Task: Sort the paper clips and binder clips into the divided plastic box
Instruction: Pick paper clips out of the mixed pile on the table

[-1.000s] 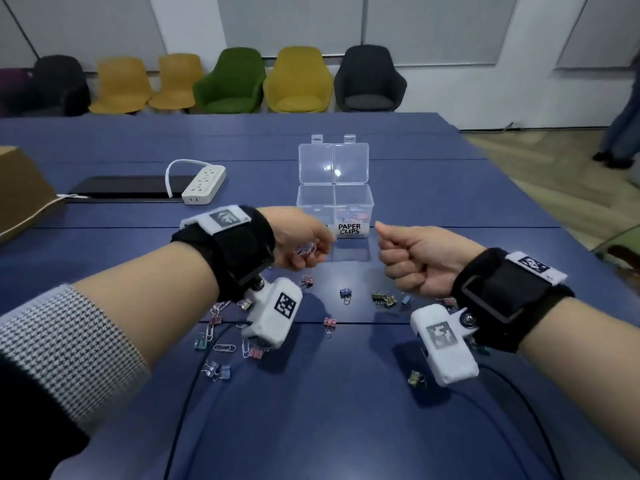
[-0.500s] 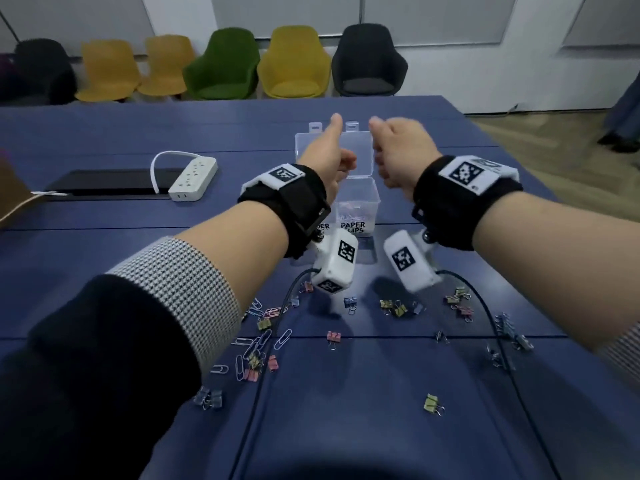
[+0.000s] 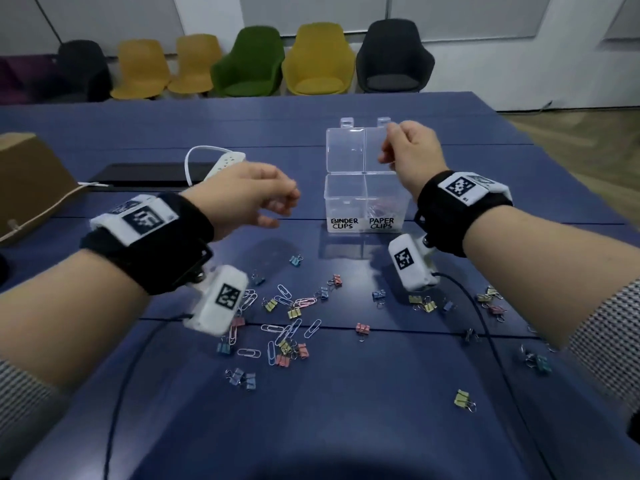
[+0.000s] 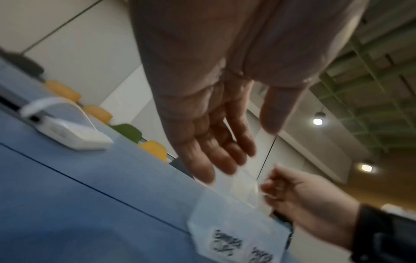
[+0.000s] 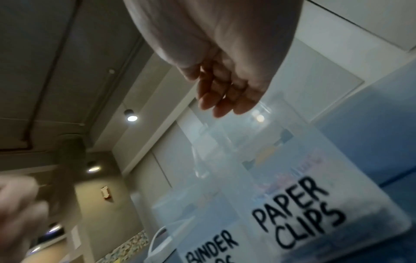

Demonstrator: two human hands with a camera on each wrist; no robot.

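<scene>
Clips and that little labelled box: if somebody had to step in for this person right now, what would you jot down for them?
Left hand: relaxed, holding nothing, left of the box.
Right hand: fingers curled above the PAPER CLIPS side; too blurred to tell whether it holds a clip.
Plastic box: lid open, upright on the blue table.
Done: a few paper clips lie in the PAPER CLIPS compartment; the BINDER CLIPS compartment looks empty.
Left: scattered paper clips and binder clips remain on the table.

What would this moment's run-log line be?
left hand: empty, raised left of box | right hand: curled above PAPER CLIPS side, contents unclear | paper clips inside; BINDER CLIPS side looks empty | table: clips scattered
</scene>
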